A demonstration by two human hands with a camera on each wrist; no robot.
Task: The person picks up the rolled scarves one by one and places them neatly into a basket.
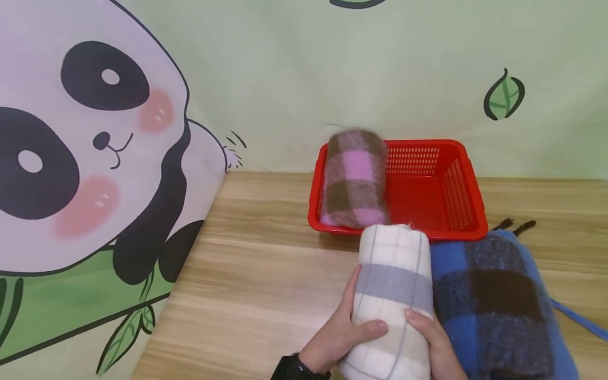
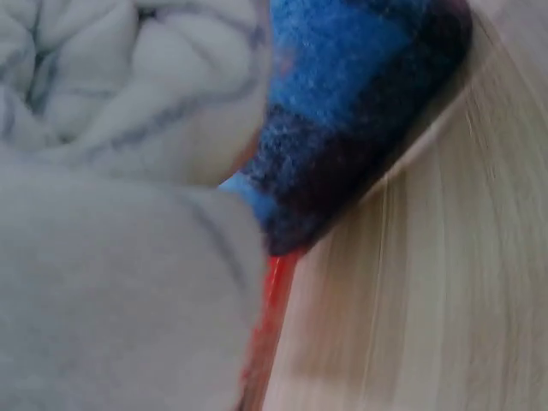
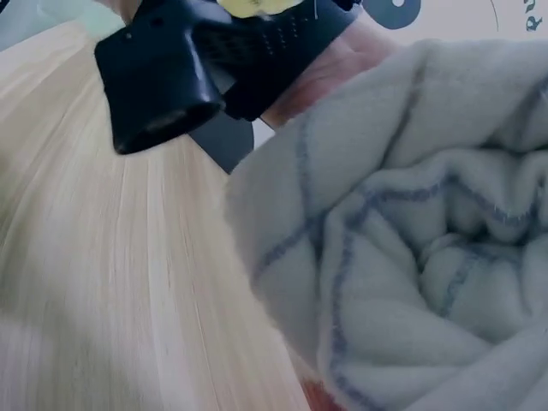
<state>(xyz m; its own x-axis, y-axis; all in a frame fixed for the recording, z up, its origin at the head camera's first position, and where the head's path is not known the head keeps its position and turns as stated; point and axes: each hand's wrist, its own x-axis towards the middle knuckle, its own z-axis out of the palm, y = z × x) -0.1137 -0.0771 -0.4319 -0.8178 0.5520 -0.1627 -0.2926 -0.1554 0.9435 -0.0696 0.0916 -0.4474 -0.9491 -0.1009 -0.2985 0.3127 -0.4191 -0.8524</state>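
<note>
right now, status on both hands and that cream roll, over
Left hand and right hand both grip the cream rolled blanket. Roll points at red basket, pink plaid roll already inside. Blue plaid blanket alongside, touching.

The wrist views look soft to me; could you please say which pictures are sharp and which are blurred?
Head view: mostly sharp, evenly lit, though the pink plaid roll smears at its top. Left wrist view: blurred throughout, the cream roll too close. Right wrist view: fairly clear on the roll's folds.

Cream grey-checked roll (image 1: 391, 295), pink-brown plaid roll (image 1: 353, 179), red basket (image 1: 442, 184).
</note>
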